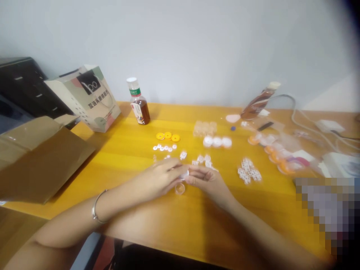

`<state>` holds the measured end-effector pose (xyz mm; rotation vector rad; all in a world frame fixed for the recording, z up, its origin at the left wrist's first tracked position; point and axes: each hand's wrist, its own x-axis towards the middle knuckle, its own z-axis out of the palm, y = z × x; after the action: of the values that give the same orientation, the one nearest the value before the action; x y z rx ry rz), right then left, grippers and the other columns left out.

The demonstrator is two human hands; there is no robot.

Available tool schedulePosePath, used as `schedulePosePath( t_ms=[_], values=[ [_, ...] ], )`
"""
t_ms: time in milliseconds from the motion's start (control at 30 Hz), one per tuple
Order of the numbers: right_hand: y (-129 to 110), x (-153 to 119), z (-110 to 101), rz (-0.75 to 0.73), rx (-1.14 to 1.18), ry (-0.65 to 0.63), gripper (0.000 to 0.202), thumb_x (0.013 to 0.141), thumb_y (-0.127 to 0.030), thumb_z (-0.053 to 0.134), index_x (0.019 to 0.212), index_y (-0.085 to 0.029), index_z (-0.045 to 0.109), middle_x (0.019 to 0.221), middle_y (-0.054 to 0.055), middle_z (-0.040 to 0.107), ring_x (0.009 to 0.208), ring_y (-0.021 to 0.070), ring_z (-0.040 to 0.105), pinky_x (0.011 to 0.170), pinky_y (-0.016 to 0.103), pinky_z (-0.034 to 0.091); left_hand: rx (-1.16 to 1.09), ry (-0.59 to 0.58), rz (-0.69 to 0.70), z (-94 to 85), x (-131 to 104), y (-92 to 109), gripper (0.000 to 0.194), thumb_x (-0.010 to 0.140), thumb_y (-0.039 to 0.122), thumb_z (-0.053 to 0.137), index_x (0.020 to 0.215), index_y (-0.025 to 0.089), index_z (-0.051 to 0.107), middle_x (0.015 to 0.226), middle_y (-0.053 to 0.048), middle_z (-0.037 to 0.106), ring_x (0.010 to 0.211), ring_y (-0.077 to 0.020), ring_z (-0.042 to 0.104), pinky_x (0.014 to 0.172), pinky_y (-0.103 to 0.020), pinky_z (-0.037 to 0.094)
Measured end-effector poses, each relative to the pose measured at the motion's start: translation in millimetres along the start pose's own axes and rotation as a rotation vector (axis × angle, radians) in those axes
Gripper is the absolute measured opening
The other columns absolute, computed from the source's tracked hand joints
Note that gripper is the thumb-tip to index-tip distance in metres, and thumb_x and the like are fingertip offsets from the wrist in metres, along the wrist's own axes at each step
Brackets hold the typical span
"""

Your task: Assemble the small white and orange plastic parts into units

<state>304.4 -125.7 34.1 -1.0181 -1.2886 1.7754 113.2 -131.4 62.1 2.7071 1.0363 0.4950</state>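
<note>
My left hand point(163, 175) and my right hand point(206, 182) meet over the middle of the table, their fingers closed round a small white round piece point(184, 174). Part of the piece is hidden by the fingers. Just below them a clear round cup point(180, 188) rests on the wood. Beyond my hands lie small white discs point(165, 148), yellow discs point(168, 136) in a row, and white round pieces point(217, 141) side by side. White patterned pieces point(207, 161) are scattered past my right fingers, with another cluster point(249, 171) farther right.
An open cardboard box point(42, 157) and a paper bag point(90, 99) stand at the left. One bottle point(140, 107) is upright at the back; another bottle point(258, 103) leans at the back right. Clear cups point(205, 128), orange-and-white packs point(281, 155) and cables point(294, 112) lie about.
</note>
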Motion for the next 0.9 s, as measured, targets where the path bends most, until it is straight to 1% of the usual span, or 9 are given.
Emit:
schedulePosePath(
  t_ms=[167, 233, 300, 433, 567, 667, 733, 800, 900],
  values=[
    [8, -1, -10, 0.025, 0.009, 0.094, 0.039, 0.062, -0.025, 0.074, 0.100, -0.023, 0.063, 0.079, 0.000, 0.071, 0.076, 0.0137, 0.065, 0.083, 0.031, 0.047, -0.122, 0.040, 0.015, 12.9, 6, -5, 0.040, 0.087, 0.028, 0.046, 0.125, 0.017, 0.041, 0.104, -0.009, 0.056, 0.092, -0.0167, 0.053, 0.080, -0.032, 0.047],
    [9, 0, -15, 0.027, 0.006, 0.132, 0.038, 0.062, -0.026, 0.074, 0.098, -0.022, 0.064, 0.077, -0.001, 0.071, 0.073, 0.0127, 0.065, 0.081, 0.031, 0.048, -0.214, 0.049, -0.025, 10.1, 13, -14, 0.041, 0.086, 0.032, 0.049, 0.124, 0.017, 0.042, 0.106, -0.009, 0.057, 0.092, -0.0162, 0.055, 0.081, -0.031, 0.047],
    [10, 3, -21, 0.025, 0.027, 0.183, 0.036, 0.062, -0.028, 0.074, 0.096, -0.022, 0.065, 0.077, 0.000, 0.071, 0.071, 0.0125, 0.065, 0.079, 0.030, 0.049, -0.247, 0.084, -0.110, 7.5, 23, -26, 0.033, 0.088, 0.033, 0.045, 0.116, 0.017, 0.050, 0.099, -0.007, 0.060, 0.085, -0.0147, 0.056, 0.077, -0.029, 0.047],
    [13, 8, -27, 0.026, 0.124, 0.324, 0.032, 0.063, -0.031, 0.073, 0.093, -0.021, 0.065, 0.079, 0.002, 0.071, 0.072, 0.0148, 0.067, 0.075, 0.030, 0.052, -0.073, 0.068, -0.221, 16.2, 46, -45, 0.025, 0.088, 0.031, 0.043, 0.095, 0.014, 0.060, 0.082, -0.006, 0.059, 0.074, -0.0158, 0.055, 0.068, -0.029, 0.045],
    [16, 9, -29, -0.013, 0.155, 0.324, 0.035, 0.062, -0.029, 0.074, 0.095, -0.021, 0.065, 0.087, 0.003, 0.071, 0.078, 0.0159, 0.067, 0.078, 0.030, 0.053, 0.026, -0.019, -0.221, 38.8, 63, -52, 0.021, 0.084, 0.026, 0.047, 0.089, 0.011, 0.061, 0.078, -0.008, 0.056, 0.071, -0.0178, 0.055, 0.064, -0.029, 0.044],
    [18, 9, -30, -0.037, 0.166, 0.341, 0.036, 0.062, -0.029, 0.074, 0.096, -0.022, 0.065, 0.087, 0.002, 0.071, 0.081, 0.0166, 0.067, 0.079, 0.032, 0.053, 0.024, -0.052, -0.235, 47.8, 69, -55, 0.015, 0.080, 0.019, 0.048, 0.080, 0.010, 0.061, 0.074, -0.008, 0.056, 0.067, -0.0173, 0.055, 0.062, -0.029, 0.044],
    [18, 9, -30, -0.049, 0.158, 0.354, 0.037, 0.062, -0.030, 0.074, 0.097, -0.021, 0.065, 0.087, 0.003, 0.071, 0.084, 0.0185, 0.066, 0.080, 0.034, 0.053, 0.022, -0.042, -0.248, 45.6, 69, -56, 0.013, 0.079, 0.015, 0.048, 0.078, 0.010, 0.060, 0.073, -0.008, 0.057, 0.067, -0.0168, 0.056, 0.064, -0.029, 0.045],
    [19, 8, -29, -0.059, 0.158, 0.360, 0.038, 0.062, -0.030, 0.074, 0.098, -0.021, 0.065, 0.091, 0.004, 0.071, 0.087, 0.0199, 0.065, 0.081, 0.036, 0.053, -0.063, 0.027, -0.230, 37.3, 65, -55, 0.012, 0.077, 0.013, 0.050, 0.084, 0.012, 0.060, 0.078, -0.006, 0.059, 0.073, -0.0159, 0.057, 0.070, -0.030, 0.047],
    [18, 7, -27, -0.069, 0.139, 0.345, 0.038, 0.062, -0.030, 0.073, 0.098, -0.020, 0.065, 0.095, 0.005, 0.070, 0.090, 0.0204, 0.064, 0.084, 0.037, 0.051, -0.412, 0.176, -0.141, 20.4, 54, -47, 0.023, 0.078, 0.014, 0.051, 0.101, 0.013, 0.054, 0.094, -0.006, 0.061, 0.083, -0.0132, 0.059, 0.078, -0.028, 0.049]
  ],
)
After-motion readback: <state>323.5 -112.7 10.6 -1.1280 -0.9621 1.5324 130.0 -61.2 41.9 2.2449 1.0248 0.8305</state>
